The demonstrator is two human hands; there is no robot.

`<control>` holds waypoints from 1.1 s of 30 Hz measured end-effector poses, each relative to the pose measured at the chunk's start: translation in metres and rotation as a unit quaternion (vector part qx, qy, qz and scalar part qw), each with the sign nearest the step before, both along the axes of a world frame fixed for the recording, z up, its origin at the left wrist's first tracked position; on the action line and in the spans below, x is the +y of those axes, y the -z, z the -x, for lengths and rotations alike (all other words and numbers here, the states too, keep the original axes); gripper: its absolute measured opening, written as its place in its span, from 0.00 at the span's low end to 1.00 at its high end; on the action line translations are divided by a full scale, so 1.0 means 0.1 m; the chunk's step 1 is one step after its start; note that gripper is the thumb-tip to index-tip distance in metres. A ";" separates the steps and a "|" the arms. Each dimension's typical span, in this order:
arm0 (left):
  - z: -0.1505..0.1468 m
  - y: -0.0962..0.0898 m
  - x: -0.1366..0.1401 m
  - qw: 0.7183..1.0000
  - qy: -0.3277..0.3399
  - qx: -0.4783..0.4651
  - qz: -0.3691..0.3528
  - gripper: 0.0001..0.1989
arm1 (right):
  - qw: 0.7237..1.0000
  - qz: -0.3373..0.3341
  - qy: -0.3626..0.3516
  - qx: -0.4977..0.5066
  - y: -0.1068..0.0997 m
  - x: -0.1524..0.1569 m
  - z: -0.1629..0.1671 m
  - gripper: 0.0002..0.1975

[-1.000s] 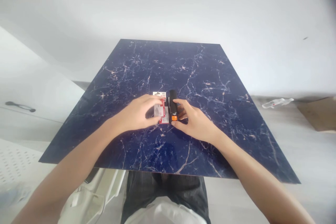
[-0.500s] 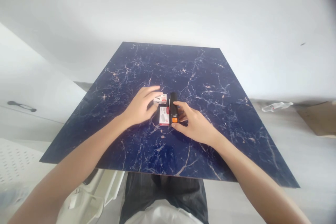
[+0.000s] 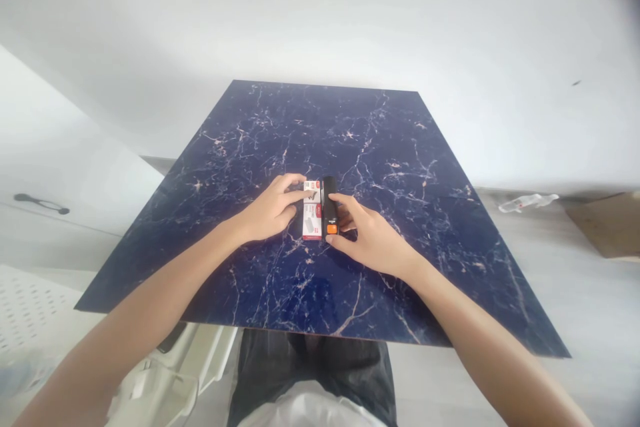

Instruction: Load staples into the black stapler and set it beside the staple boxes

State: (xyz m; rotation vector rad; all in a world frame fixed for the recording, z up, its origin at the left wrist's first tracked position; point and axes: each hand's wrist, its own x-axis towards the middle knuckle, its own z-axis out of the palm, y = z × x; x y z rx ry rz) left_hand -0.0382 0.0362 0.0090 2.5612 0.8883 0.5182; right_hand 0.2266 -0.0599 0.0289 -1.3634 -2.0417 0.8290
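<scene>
Looks like the small white-and-red cardboard box [image 3: 312,191] has shifted right and straightened since half a second ago, and the left hand [image 3: 273,212] has come in with it. Nearest is a second box, white and red with a grey picture on top [image 3: 312,221], lying flat, and the first sits right at its far end, apparently touching. Both lie just left of a long black stapler-like plastic tool with an orange patch [image 3: 329,208]. Right hand [image 3: 370,230] is loosely curved along that tool, fingertip on top and thumb by the near end. Left one's half spread with its index at the far box; can't tell if it's actually gripping. I'd say the step in hand is lining that box up with its neighbour, and any further nudge calls for a light fingertip touch. It's all on a glossy dark-blue marbled tabletop [image 3: 320,127]. Past that there's pale grey floor [image 3: 575,293], a clear plastic piece [image 3: 529,203] beside brown cardboard [image 3: 607,223], and a plain white wall [image 3: 325,13].
</scene>
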 end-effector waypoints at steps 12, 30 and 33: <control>0.01 -0.04 -0.05 0.997 0.037 0.030 0.059 0.55 | 0.999 -0.027 0.028 -0.015 0.01 -0.04 0.07 0.35; -1.84 0.07 0.68 0.994 0.102 0.009 0.024 0.55 | 0.932 -0.018 0.313 -0.183 -0.11 0.43 -0.99 0.39; -2.38 0.11 0.76 0.992 0.122 -0.009 0.019 0.53 | 0.907 -0.007 0.373 -0.195 -0.09 0.48 -1.39 0.39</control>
